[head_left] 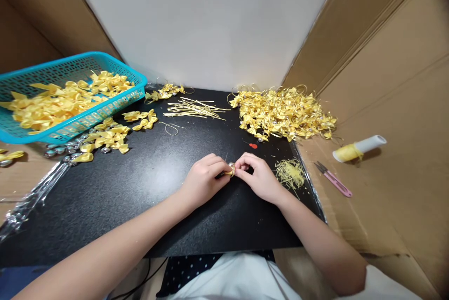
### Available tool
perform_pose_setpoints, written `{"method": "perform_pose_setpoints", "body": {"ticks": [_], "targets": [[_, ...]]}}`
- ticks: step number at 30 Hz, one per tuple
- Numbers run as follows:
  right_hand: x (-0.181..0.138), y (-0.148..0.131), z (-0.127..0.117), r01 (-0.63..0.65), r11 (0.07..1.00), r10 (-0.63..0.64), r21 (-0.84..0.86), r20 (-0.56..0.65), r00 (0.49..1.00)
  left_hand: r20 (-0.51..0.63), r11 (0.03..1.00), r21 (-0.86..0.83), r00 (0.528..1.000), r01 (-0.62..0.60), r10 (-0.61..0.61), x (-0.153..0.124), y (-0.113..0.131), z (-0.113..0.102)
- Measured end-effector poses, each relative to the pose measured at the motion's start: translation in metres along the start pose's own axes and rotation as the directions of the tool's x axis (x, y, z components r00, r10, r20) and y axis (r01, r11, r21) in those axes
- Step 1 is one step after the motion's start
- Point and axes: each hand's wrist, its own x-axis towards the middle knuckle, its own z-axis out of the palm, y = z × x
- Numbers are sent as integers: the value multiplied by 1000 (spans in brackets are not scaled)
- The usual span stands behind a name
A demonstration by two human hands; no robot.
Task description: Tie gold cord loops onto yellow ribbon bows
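My left hand [208,176] pinches a small yellow ribbon bow [229,172] with a silvery bell or bead [231,165] on it, above the black table. From the other side, the fingertips of my right hand [257,173] press together right at the bow. A fine thread or needle sticks up beside it; what exactly the right fingers grip is too small to make out. Just beyond the right hand lies a small red object [253,146] on the table.
A blue basket [140,85] of yellow bows stands at left, with loose bows [108,136] and silver bells [70,145] before it. Gold cords [196,108] lie at the back. Finished-looking bows [286,113] pile at right, near thread scraps [291,173], pink snips [333,179] and a white tube [372,143].
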Motion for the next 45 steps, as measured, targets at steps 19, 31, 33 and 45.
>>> {"method": "perform_pose_setpoints", "body": {"ticks": [19, 31, 33, 45], "targets": [[-9, -9, -2, 353, 890, -382, -287, -47, 923, -78, 818, -368, 862, 443, -501, 9, 1, -9], [-11, 1, 22, 172, 857, -345, -486, -293, 892, -47, 795, -334, 834, 505, -550, 6, 3, -4], [-9, 1, 23, 130, 883, -303, -452, -336, 892, -34, 808, -312, 844, 500, -535, 5, 5, -2], [-5, -7, 22, -57, 963, 83, 265, -89, 993, -112, 893, -189, 894, 409, -434, 7, 5, -4]]}}
